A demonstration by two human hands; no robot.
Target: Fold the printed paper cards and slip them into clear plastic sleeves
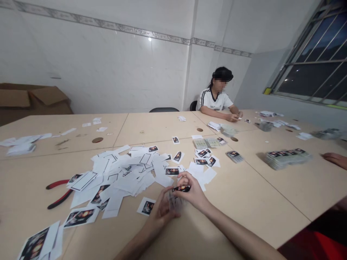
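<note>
Close in front of me, my left hand (162, 208) is closed around a clear plastic pack (176, 202). My right hand (193, 190) pinches a small dark printed card (182, 188) at the top of that pack; whether the card is inside it or only against it I cannot tell. A white-bordered printed card (148, 207) lies just left of my left hand. Beyond both hands spreads a loose heap of white paper slips (130, 177), some with dark printed pictures. More printed cards (202, 161) lie past my right hand.
Red-handled pliers (60, 194) lie left of the heap. Clear packs (287, 158) stand in a row at the right, with a smaller stack (234, 156) nearer. Across the table sits a co-worker (217, 97); another person's hand (334, 159) rests at the right edge. Round holes (97, 140) pierce the tabletop.
</note>
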